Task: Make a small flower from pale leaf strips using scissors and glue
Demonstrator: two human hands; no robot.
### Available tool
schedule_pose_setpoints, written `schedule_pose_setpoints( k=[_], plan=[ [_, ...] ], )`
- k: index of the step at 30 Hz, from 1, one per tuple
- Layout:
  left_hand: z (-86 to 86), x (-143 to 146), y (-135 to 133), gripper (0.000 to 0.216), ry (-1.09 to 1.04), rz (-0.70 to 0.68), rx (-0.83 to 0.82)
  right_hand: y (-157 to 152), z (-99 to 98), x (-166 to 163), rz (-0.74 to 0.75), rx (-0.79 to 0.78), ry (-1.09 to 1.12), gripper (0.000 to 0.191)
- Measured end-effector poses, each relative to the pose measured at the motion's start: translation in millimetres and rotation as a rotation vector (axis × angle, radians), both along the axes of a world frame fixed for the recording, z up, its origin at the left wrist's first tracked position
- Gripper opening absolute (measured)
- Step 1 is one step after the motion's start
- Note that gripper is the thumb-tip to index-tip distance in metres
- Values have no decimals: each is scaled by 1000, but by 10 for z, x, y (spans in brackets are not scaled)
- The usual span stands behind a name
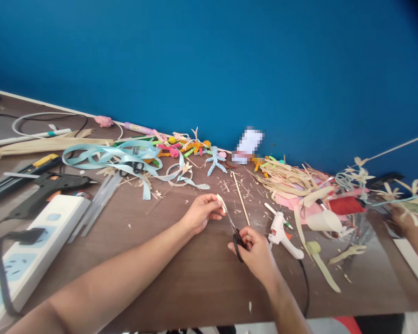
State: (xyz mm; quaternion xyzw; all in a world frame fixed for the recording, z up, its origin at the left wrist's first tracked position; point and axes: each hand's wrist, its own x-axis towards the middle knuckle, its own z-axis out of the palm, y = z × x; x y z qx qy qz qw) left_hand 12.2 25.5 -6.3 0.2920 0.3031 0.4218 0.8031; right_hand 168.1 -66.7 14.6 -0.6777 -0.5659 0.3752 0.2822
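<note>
My left hand (205, 213) pinches a small pale strip (221, 202), which looks like dried husk, between thumb and fingers. In my right hand (253, 250) is a pair of scissors (234, 227) with black handles, my fingers in the loops. The blades point up and left and meet the pale strip. Beyond my hands a thin wooden stick (241, 197) lies on the brown table (181, 273). To the right of the scissors rests a white glue gun (280, 234) with a dark cord.
At left stand a white power strip (52, 241), a dark glue gun (48, 188) and clear glue sticks (97, 204). Light blue ribbon (114, 155) and pipe-cleaner shapes (215, 160) lie along the blue wall. Husk strips (296, 178) are heaped at right, near another person's hand (409, 222).
</note>
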Motion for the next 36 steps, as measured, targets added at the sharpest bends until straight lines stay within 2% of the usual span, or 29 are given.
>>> schedule_pose_setpoints(
  k=[11, 28, 36],
  plan=[
    [-16, -4, 2, 20, -2, -10, 6, -5, 4, 17, 10, 40, -30, 23],
    [-18, -14, 10, 18, -40, -26, 12, -3, -6, 48, 21, -20, -31, 26],
    [-13, -16, 10, 19, -44, -20, -2, 16, -17, 63, 14, 12, -84, 27]
  ],
)
